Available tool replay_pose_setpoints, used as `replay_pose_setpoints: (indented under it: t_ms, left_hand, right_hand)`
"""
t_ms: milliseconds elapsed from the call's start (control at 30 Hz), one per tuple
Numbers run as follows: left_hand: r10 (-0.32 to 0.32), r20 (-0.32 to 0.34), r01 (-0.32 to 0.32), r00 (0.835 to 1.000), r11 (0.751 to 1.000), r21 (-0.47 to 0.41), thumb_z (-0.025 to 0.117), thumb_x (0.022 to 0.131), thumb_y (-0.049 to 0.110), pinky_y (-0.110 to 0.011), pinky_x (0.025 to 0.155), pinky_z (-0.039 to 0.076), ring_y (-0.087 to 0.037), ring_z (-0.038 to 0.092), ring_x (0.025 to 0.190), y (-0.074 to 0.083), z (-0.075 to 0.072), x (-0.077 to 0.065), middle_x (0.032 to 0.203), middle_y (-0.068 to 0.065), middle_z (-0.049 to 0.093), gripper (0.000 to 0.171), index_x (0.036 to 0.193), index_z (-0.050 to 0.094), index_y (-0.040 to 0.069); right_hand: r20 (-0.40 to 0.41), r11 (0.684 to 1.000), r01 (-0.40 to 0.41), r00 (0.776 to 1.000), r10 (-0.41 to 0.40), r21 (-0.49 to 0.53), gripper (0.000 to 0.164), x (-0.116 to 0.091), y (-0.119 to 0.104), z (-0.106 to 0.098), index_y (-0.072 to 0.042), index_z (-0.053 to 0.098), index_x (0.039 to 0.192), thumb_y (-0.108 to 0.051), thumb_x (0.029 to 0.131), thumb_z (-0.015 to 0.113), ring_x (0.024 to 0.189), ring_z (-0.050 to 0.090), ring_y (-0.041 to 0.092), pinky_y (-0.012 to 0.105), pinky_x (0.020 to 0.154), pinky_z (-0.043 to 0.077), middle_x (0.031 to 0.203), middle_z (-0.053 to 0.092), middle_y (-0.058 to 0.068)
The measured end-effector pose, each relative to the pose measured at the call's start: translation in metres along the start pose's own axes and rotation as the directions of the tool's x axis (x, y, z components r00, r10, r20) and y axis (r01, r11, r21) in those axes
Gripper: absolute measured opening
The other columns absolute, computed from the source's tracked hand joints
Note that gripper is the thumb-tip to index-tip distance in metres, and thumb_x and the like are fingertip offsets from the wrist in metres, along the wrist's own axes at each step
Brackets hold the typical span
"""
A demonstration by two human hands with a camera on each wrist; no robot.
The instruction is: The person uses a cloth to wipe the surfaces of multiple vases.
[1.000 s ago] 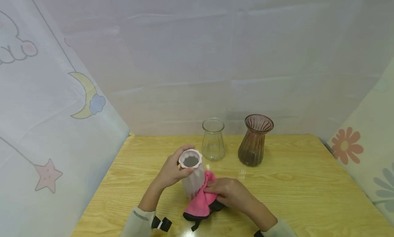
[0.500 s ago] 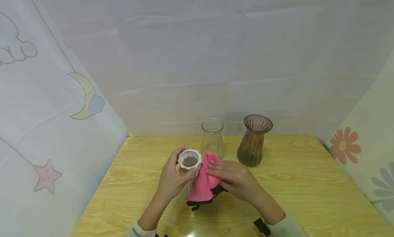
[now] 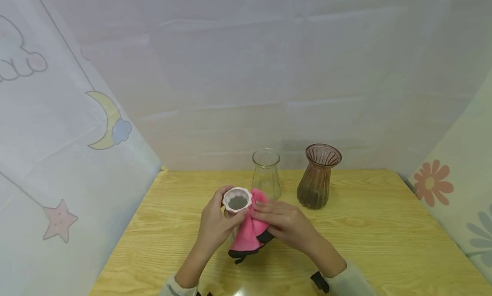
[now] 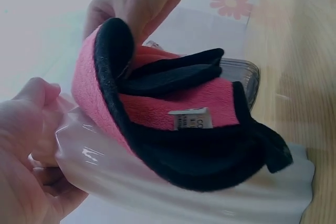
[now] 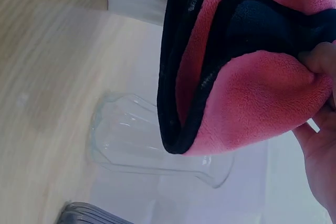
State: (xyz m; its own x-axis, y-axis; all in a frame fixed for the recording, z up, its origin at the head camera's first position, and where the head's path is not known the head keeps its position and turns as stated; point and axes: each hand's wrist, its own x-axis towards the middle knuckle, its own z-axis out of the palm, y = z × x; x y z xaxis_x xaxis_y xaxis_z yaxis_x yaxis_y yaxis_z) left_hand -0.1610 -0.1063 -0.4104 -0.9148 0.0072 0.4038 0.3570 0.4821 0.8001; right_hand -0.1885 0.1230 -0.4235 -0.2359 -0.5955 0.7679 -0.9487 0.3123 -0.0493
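A pale pinkish-white vase [image 3: 237, 200] with a scalloped rim stands upright on the table in the head view. My left hand [image 3: 216, 221] grips it near the top, thumb on the near side and fingers round the far side. In my right hand [image 3: 288, 223] is a pink cloth [image 3: 246, 236] with black edging, pinched and pressed against the vase's right side. The left wrist view shows the cloth [image 4: 184, 129] folded over the glossy vase wall [image 4: 115, 166], with a small white label showing. In the right wrist view my thumb [image 5: 320, 59] pinches the cloth's folds.
Behind the cloth a clear glass vase [image 3: 266, 176] stands on the wooden table [image 3: 365, 232]. A brownish-purple ribbed glass vase [image 3: 317, 178] with a flared rim stands to its right. A pale printed backdrop [image 3: 230, 74] encloses the table's back and sides.
My right hand and the cloth have moved up the vase's side from low down, then slightly left and closer against it. The left hand keeps its grip near the rim.
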Motion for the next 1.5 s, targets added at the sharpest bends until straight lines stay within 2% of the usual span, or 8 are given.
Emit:
replay_pose_setpoints:
  t_ms: [133,300,533,833,1000,1167,1300,1500]
  left_hand:
    - [0.022,0.019,-0.022,1.000,1.000,-0.014,0.086,0.078,0.036,-0.050,0.087,0.053,-0.024,0.066,0.106,-0.001,-0.002,0.003,0.118,-0.007,0.069,0.070,0.136,0.056,0.010]
    - [0.074,0.080,-0.070,0.994,0.996,-0.045,0.083,0.079,0.028,-0.035,0.079,0.054,-0.022,0.066,0.099,-0.007,-0.006,0.010,0.112,-0.008,0.070,0.067,0.136,0.056,0.006]
    - [0.146,0.207,-0.119,0.968,0.984,-0.136,0.079,0.083,0.020,-0.026,0.064,0.051,-0.020,0.060,0.087,-0.021,-0.013,0.023,0.107,-0.010,0.068,0.064,0.139,0.054,0.005]
    - [0.212,0.302,-0.145,0.930,0.962,-0.230,0.076,0.086,0.018,-0.033,0.083,0.051,-0.026,0.060,0.103,-0.027,-0.018,0.031,0.123,-0.015,0.064,0.066,0.145,0.049,0.005]
    - [0.188,0.239,-0.141,0.953,0.970,-0.200,0.079,0.084,0.022,-0.049,0.103,0.042,-0.026,0.055,0.125,-0.024,-0.015,0.024,0.146,-0.011,0.054,0.078,0.151,0.042,0.006]
    - [0.072,0.129,-0.052,0.989,0.987,-0.155,0.084,0.081,0.026,-0.052,0.101,0.044,-0.025,0.057,0.121,-0.013,-0.007,0.015,0.141,-0.009,0.057,0.080,0.149,0.044,0.007]
    - [0.014,0.083,-0.003,0.996,0.992,-0.128,0.086,0.080,0.031,-0.050,0.097,0.047,-0.024,0.058,0.115,-0.007,-0.002,0.011,0.130,-0.009,0.061,0.079,0.145,0.048,0.008]
    - [0.002,0.053,0.001,0.999,0.998,-0.065,0.085,0.080,0.033,-0.046,0.090,0.051,-0.023,0.062,0.109,-0.005,0.001,0.008,0.123,-0.010,0.065,0.074,0.141,0.051,0.009]
  right_hand:
    - [0.005,0.999,-0.037,0.999,0.037,-0.004,0.048,-0.006,-0.003,0.004,-0.011,0.077,0.116,0.001,0.070,0.083,0.107,0.072,0.023,0.041,0.092,0.056,0.119,0.074,0.008]
    - [0.028,0.998,-0.060,0.998,0.060,-0.006,0.046,-0.018,-0.006,0.013,-0.013,0.078,0.114,-0.002,0.069,0.085,0.106,0.072,0.022,0.038,0.091,0.057,0.117,0.074,0.006]
    - [0.137,0.993,-0.111,0.985,0.106,0.030,0.043,-0.034,-0.009,0.025,-0.015,0.079,0.113,-0.003,0.072,0.087,0.106,0.072,0.016,0.033,0.091,0.056,0.115,0.075,0.003]
    - [0.247,0.989,-0.146,0.960,0.133,0.033,0.040,-0.041,-0.009,0.027,-0.017,0.079,0.112,-0.003,0.075,0.086,0.104,0.072,0.014,0.032,0.088,0.057,0.112,0.076,0.000]
    - [0.157,0.994,-0.106,0.982,0.103,0.015,0.046,-0.033,-0.010,0.013,-0.016,0.079,0.114,0.000,0.071,0.085,0.103,0.072,0.015,0.034,0.087,0.058,0.113,0.076,0.001]
    - [0.040,0.998,-0.055,0.998,0.054,0.014,0.050,-0.017,-0.008,-0.004,-0.013,0.077,0.116,0.004,0.069,0.082,0.105,0.072,0.020,0.037,0.090,0.057,0.117,0.075,0.005]
    - [0.012,0.999,-0.040,0.999,0.040,0.024,0.048,-0.006,-0.004,-0.008,-0.011,0.077,0.118,0.004,0.072,0.079,0.107,0.072,0.022,0.039,0.092,0.056,0.118,0.074,0.007]
    - [0.026,0.999,-0.034,0.999,0.033,0.032,0.049,0.000,-0.001,-0.003,-0.009,0.076,0.119,0.007,0.073,0.077,0.109,0.071,0.022,0.040,0.093,0.056,0.120,0.073,0.009]
